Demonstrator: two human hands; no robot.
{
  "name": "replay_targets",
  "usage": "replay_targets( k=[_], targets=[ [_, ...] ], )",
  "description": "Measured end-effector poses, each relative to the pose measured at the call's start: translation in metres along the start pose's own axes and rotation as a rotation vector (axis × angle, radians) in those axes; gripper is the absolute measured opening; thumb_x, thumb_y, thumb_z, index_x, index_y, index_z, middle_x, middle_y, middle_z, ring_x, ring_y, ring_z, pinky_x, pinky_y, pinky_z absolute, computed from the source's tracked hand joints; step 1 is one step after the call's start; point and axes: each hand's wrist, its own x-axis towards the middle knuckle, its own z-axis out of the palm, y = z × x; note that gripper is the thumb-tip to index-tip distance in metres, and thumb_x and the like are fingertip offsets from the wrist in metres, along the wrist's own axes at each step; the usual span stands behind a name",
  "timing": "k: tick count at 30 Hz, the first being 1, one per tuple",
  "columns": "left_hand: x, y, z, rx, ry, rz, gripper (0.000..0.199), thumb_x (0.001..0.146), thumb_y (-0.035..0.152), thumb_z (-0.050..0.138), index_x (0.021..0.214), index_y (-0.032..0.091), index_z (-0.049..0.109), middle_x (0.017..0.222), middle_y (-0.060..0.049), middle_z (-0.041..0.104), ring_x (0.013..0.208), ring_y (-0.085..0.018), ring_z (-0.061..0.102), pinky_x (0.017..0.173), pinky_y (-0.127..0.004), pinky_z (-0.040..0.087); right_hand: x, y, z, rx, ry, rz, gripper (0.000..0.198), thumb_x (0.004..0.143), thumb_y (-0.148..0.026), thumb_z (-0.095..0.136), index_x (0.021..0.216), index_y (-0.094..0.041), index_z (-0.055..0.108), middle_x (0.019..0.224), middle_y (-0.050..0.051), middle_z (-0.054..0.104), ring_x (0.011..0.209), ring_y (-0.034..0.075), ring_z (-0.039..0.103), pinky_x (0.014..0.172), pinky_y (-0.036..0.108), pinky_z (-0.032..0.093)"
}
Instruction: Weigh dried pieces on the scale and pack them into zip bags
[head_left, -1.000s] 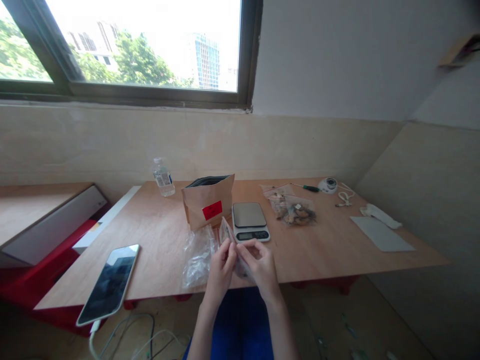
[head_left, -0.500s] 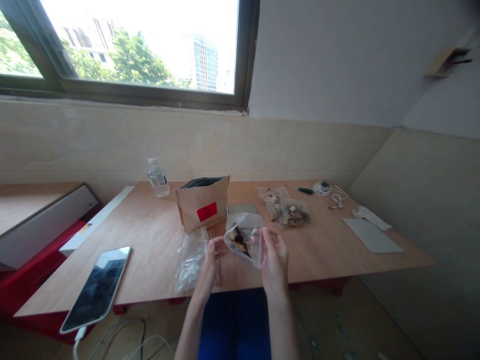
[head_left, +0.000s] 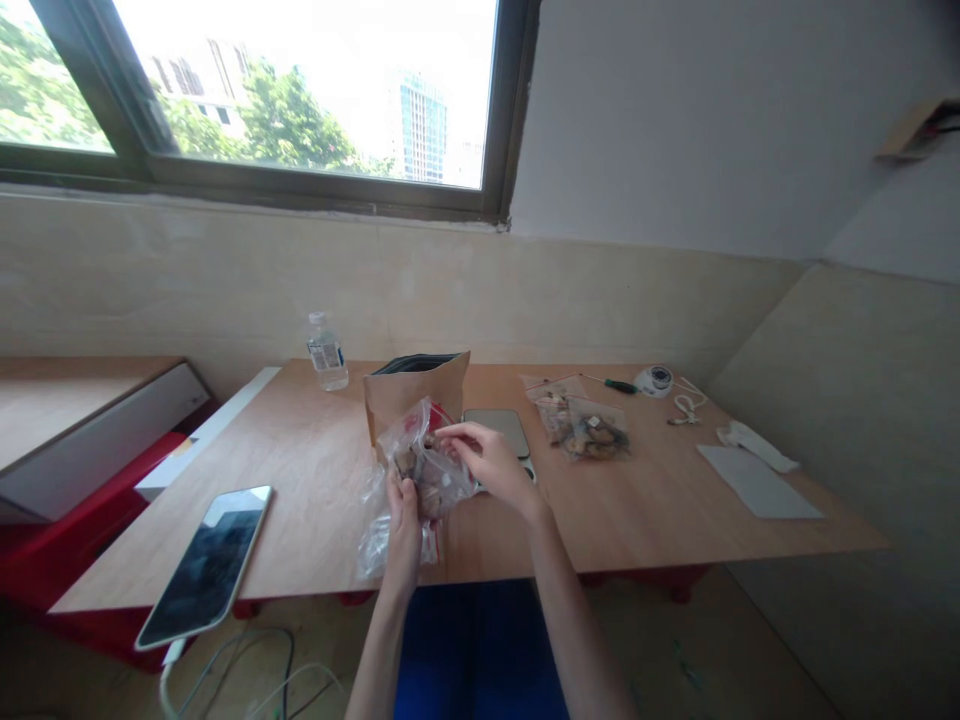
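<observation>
My left hand [head_left: 403, 515] is closed on the lower left of a clear plastic zip bag [head_left: 442, 480] holding brown dried pieces that look like mushrooms. My right hand [head_left: 487, 460] reaches across the bag, fingertips pinched at its upper part beside a small brown piece; what they grip is partly hidden. Right behind the bag stands an open brown kraft pouch [head_left: 420, 385], its red label mostly covered. A flat kitchen scale [head_left: 514, 430] lies beyond my right hand, partly hidden by it. Crumpled clear plastic bags [head_left: 373, 545] lie on the table under my left hand.
Filled zip bags [head_left: 596, 435] lie right of the scale, near a green-handled screwdriver [head_left: 621, 386] and a white dome camera [head_left: 654, 380]. White paper [head_left: 757, 482] is at the right. A water bottle [head_left: 328, 355] stands at the back left; a plugged-in phone [head_left: 206, 565] is front left.
The zip bag has moved left and tipped, now in front of the kraft pouch. My right hand has left its right edge and crossed over to its upper part. The view has shifted slightly.
</observation>
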Motion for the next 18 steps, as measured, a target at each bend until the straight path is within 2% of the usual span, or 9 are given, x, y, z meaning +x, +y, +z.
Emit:
replay_targets(
  k=[3,4,6,9,11,14,18],
  targets=[
    [-0.002,-0.004,0.003,0.029,-0.008,-0.026,0.061,0.088,0.056,0.036,0.142,0.029,0.029,0.15,-0.003,0.03,0.137,-0.018,0.026,0.111,-0.03,0.024,0.012,0.012,0.008,-0.093,-0.193,0.017,0.023,0.082,-0.024,0.058,0.103,-0.019,0.066,0.106,0.006,0.068,0.094,0.019,0.064,0.084,0.03,0.048],
    [-0.002,-0.005,0.004,0.027,-0.012,-0.028,0.061,0.088,0.056,0.037,0.142,0.03,0.028,0.151,-0.002,0.028,0.138,-0.018,0.024,0.111,-0.03,0.024,0.015,0.017,0.011,-0.098,-0.254,0.024,0.027,0.082,-0.027,0.06,0.107,-0.019,0.064,0.109,0.007,0.067,0.097,0.02,0.063,0.086,0.031,0.048],
    [-0.004,-0.004,0.006,0.026,0.002,-0.043,0.061,0.087,0.057,0.038,0.14,0.028,0.033,0.148,-0.002,0.034,0.137,-0.019,0.028,0.109,-0.03,0.029,0.018,0.029,0.019,-0.099,-0.314,0.046,0.034,0.081,-0.034,0.062,0.113,-0.02,0.062,0.114,0.007,0.066,0.102,0.021,0.062,0.09,0.033,0.046],
    [-0.005,-0.001,0.007,0.039,0.047,-0.072,0.06,0.085,0.059,0.04,0.135,0.025,0.043,0.139,-0.005,0.047,0.131,-0.021,0.038,0.102,-0.029,0.04,0.02,0.043,0.028,-0.077,-0.271,0.092,0.04,0.079,-0.04,0.064,0.114,-0.022,0.061,0.115,0.007,0.065,0.107,0.023,0.06,0.095,0.036,0.043],
    [-0.004,0.001,0.007,0.033,0.034,-0.079,0.058,0.083,0.058,0.046,0.13,0.024,0.049,0.135,-0.005,0.052,0.128,-0.022,0.042,0.096,-0.028,0.044,0.019,0.05,0.031,-0.025,-0.234,0.078,0.04,0.077,-0.04,0.066,0.113,-0.023,0.061,0.114,0.006,0.065,0.108,0.022,0.059,0.096,0.037,0.042],
    [-0.003,0.003,0.007,-0.023,-0.018,-0.086,0.054,0.08,0.053,0.055,0.125,0.024,0.053,0.127,-0.005,0.058,0.122,-0.023,0.048,0.088,-0.027,0.048,0.019,0.055,0.032,0.09,-0.196,0.051,0.035,0.076,-0.037,0.066,0.107,-0.023,0.062,0.109,0.005,0.066,0.104,0.02,0.06,0.094,0.037,0.043],
    [-0.004,0.005,0.008,-0.053,-0.031,-0.118,0.054,0.077,0.05,0.059,0.124,0.023,0.054,0.116,-0.005,0.064,0.113,-0.023,0.055,0.082,-0.027,0.05,0.02,0.059,0.031,0.172,-0.159,0.091,0.037,0.066,-0.036,0.074,0.098,-0.02,0.061,0.098,0.003,0.066,0.094,0.018,0.061,0.087,0.033,0.046]
  ],
)
